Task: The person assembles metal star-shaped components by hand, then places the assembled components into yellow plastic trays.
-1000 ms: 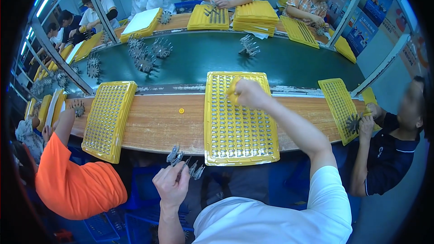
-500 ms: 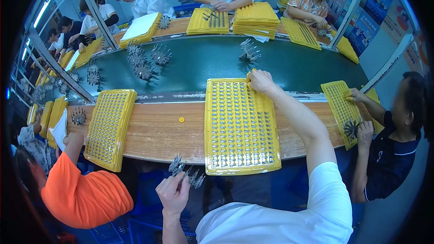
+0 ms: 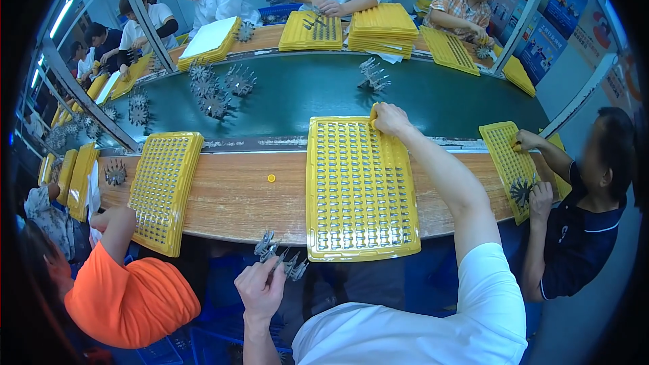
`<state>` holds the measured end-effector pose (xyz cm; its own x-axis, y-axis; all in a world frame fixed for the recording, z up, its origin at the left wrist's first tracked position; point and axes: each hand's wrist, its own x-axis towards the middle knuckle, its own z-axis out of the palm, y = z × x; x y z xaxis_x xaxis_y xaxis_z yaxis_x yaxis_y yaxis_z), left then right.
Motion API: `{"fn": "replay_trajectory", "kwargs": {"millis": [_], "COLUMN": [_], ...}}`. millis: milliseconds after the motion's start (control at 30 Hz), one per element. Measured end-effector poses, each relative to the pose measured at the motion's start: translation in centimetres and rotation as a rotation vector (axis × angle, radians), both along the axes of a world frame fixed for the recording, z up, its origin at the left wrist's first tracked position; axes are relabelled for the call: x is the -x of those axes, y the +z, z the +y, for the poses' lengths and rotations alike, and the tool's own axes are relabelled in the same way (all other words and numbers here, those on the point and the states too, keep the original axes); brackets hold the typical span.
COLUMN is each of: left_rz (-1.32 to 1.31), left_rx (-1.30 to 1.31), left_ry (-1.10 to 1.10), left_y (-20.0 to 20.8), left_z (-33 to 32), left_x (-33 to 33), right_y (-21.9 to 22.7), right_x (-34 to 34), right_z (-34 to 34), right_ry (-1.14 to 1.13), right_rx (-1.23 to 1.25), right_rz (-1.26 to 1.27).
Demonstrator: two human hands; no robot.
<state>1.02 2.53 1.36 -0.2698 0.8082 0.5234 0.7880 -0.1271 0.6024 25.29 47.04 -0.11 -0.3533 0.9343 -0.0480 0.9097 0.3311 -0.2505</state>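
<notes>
My left hand [image 3: 260,289] is closed around a grey metal cluster with prongs [image 3: 266,246], held just off the near table edge. A yellow plastic tray [image 3: 365,255] lies in front of me, its rows of slots filled with small silver metal parts over most of its width. At the tray's far edge, right of its middle, is my right hand [image 3: 392,120], fingers bent together. Something yellow shows at its fingertips, perhaps a finger cover. Whatever those fingers pinch is hidden. Several slots below that hand, toward the far right corner, look bare.
A small yellow ring [image 3: 272,178] lies on the wooden table [image 3: 236,206]. Another filled yellow tray [image 3: 162,189] is to the left. Beyond runs a green belt [image 3: 297,94] carrying grey metal clusters [image 3: 373,76]. Co-workers sit on both sides and opposite, with stacked yellow trays [image 3: 383,30].
My hands stay almost in place, the right shifting very slightly. At left, the orange-sleeved co-worker's arm has moved right, toward the neighbouring tray.
</notes>
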Motion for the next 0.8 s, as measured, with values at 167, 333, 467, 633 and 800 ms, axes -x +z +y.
{"fn": "replay_trajectory", "kwargs": {"millis": [167, 333, 467, 633, 800], "left_rz": [0.003, 0.052, 0.079, 0.118, 0.028], "left_rx": [-0.022, -0.072, -0.084, -0.113, -0.084], "left_ry": [-0.002, -0.030, -0.043, -0.071, -0.067], "left_y": [1.0, 1.6, 2.7, 3.0, 2.5], "left_z": [-0.4, -0.6, -0.1, 0.0, -0.8], "left_x": [-0.3, -0.4, -0.9, -1.4, -1.5], "right_y": [0.1, 2.4, 6.3, 6.1, 4.6], "right_x": [0.1, 5.0, 7.1, 8.2, 8.7], "right_z": [-2.2, -11.8, -21.7, -26.8, -27.8], "right_ry": [-0.060, 0.255, 0.619, 0.797, 0.755], "right_rx": [-0.079, 0.060, 0.347, 0.620, 0.650], "right_rz": [0.138, 0.628, 0.778, 0.912, 0.905]}}
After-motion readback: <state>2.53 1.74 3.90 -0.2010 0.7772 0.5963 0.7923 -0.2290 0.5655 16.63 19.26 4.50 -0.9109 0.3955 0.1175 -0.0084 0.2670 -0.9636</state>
